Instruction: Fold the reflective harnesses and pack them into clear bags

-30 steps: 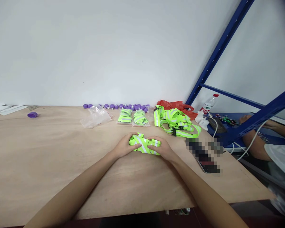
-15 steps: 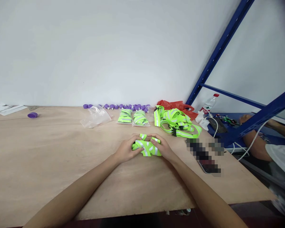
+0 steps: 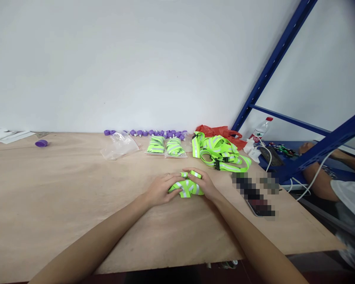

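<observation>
In the head view, a folded green strap [image 3: 187, 189] is over the near middle of the surface [image 3: 77, 189], between two hands. The left hand [image 3: 160, 191] has its fingers [image 3: 172, 177] wrapped around the left end. The right hand [image 3: 207, 186] grips the right end. Behind it, far off, sit two bagged straps [image 3: 175, 147].

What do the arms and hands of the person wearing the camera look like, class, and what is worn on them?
The left hand and right hand are ungloved. Both forearms are bare, with no sleeve, watch or bracelet in view. Any ring would be too small to tell.
</observation>
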`<move>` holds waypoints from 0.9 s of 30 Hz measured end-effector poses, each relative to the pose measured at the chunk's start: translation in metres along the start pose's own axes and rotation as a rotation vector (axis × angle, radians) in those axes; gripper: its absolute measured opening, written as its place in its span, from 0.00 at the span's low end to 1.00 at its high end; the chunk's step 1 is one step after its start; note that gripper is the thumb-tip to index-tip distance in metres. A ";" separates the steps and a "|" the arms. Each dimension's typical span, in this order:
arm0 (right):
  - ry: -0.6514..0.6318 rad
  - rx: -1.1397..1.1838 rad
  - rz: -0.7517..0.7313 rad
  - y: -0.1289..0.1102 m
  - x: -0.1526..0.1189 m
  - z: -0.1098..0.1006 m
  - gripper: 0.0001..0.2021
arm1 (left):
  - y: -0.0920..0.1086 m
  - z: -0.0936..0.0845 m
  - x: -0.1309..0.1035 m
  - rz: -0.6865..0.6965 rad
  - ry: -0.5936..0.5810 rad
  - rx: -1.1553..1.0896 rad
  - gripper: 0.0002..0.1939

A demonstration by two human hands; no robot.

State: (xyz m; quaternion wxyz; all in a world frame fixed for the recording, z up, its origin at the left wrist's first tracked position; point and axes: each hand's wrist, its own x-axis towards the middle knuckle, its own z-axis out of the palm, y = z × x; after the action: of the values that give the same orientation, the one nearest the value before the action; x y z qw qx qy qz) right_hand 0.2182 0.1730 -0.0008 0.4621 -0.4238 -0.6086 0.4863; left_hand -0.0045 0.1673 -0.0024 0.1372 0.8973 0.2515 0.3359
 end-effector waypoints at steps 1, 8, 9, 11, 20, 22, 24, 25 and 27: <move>-0.003 -0.002 0.000 0.000 0.000 0.000 0.19 | 0.000 0.000 0.000 -0.006 -0.001 -0.004 0.17; 0.036 -0.041 -0.001 0.003 0.000 0.000 0.15 | -0.003 0.001 -0.001 -0.048 -0.005 -0.039 0.18; 0.041 -0.044 -0.006 0.003 0.000 0.000 0.15 | -0.003 0.002 -0.001 -0.056 -0.007 -0.039 0.18; 0.041 -0.046 -0.009 0.003 0.000 0.000 0.15 | -0.004 0.002 -0.002 -0.063 -0.013 -0.036 0.19; 0.055 -0.048 -0.007 0.003 0.001 0.001 0.16 | -0.005 0.003 -0.003 -0.030 -0.007 0.019 0.19; 0.032 -0.051 -0.014 0.003 0.002 0.001 0.16 | -0.006 0.003 -0.003 -0.036 -0.016 0.026 0.19; 0.001 -0.057 -0.020 0.004 0.003 0.000 0.17 | -0.006 0.003 -0.003 -0.041 -0.028 0.022 0.20; -0.010 -0.059 -0.020 0.005 0.003 -0.001 0.16 | -0.006 0.003 -0.003 -0.042 -0.031 0.018 0.20; -0.019 -0.069 -0.020 0.007 0.004 -0.003 0.16 | -0.005 0.003 -0.003 -0.041 -0.034 0.006 0.20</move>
State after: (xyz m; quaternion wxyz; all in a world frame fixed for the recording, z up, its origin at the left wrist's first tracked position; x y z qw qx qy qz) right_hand 0.2205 0.1781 -0.0065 0.4462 -0.4289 -0.6336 0.4643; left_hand -0.0065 0.1701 -0.0081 0.1456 0.8979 0.2683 0.3172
